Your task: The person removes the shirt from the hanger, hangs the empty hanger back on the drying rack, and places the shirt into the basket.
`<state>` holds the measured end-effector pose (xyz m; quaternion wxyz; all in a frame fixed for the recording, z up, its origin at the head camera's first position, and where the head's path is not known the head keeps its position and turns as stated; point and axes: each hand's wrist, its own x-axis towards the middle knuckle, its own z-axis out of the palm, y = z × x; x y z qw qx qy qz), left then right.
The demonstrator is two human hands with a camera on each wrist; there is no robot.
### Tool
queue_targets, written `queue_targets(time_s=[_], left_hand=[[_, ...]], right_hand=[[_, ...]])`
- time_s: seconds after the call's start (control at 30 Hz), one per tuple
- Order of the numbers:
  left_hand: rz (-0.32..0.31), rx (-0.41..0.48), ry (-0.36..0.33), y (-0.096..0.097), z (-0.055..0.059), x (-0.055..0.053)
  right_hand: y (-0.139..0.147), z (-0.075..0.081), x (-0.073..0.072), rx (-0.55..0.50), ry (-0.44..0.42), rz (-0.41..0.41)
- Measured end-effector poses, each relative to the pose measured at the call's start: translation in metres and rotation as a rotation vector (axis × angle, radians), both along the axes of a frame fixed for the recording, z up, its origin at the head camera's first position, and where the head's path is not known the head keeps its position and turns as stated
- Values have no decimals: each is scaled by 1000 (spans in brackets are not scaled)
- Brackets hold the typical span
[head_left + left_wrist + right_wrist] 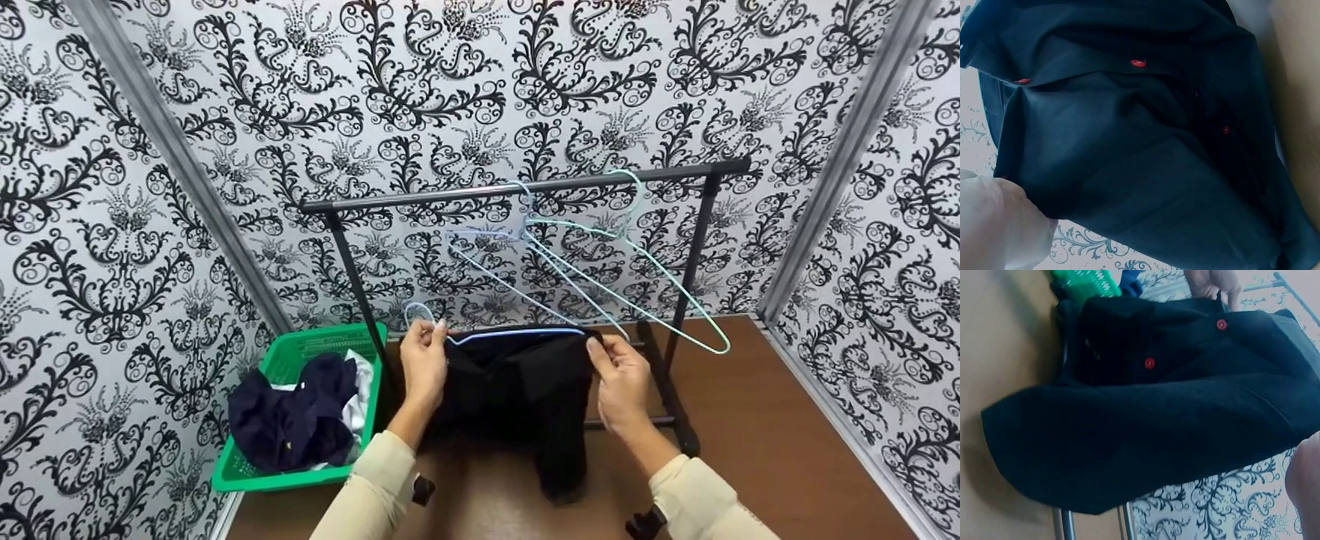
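A black shirt with red buttons hangs between my two hands in front of the rack. Along its top edge runs a light blue hanger, mostly hidden by the cloth, with its hook rising beside my left hand. My left hand pinches the shirt's top edge at the left end. At the other end, my right hand grips the shirt's corner, thumb on the near side. The right wrist view shows the red buttons down the front and one sleeve drooping toward that camera.
A black clothes rack stands behind the shirt, carrying a pale blue hanger and a mint green hanger. Left of it, a green basket holds dark navy clothing and white cloth. The tabletop is brown.
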<state>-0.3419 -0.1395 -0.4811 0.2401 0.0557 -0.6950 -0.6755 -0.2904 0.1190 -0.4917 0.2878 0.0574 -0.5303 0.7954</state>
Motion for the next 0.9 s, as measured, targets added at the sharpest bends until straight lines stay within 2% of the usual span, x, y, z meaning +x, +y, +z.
queue_targets(time_s=[0.1, 0.3, 0.43, 0.6, 0.8, 0.9], left_hand=[[23, -4, 15, 2, 2, 0], [44, 30, 34, 3, 1, 0], [40, 75, 38, 3, -1, 1], [41, 131, 22, 3, -1, 3], [14, 202, -20, 9, -3, 3], [17, 221, -23, 10, -4, 1]], right_hand=[[-6, 0, 0, -40, 37, -8], [-11, -6, -2, 0, 101, -34], [-14, -8, 0, -9, 112, -4], [-15, -3, 1, -64, 84, 102], [-21, 5, 6, -166, 98, 329], [-24, 7, 4, -145, 110, 351]])
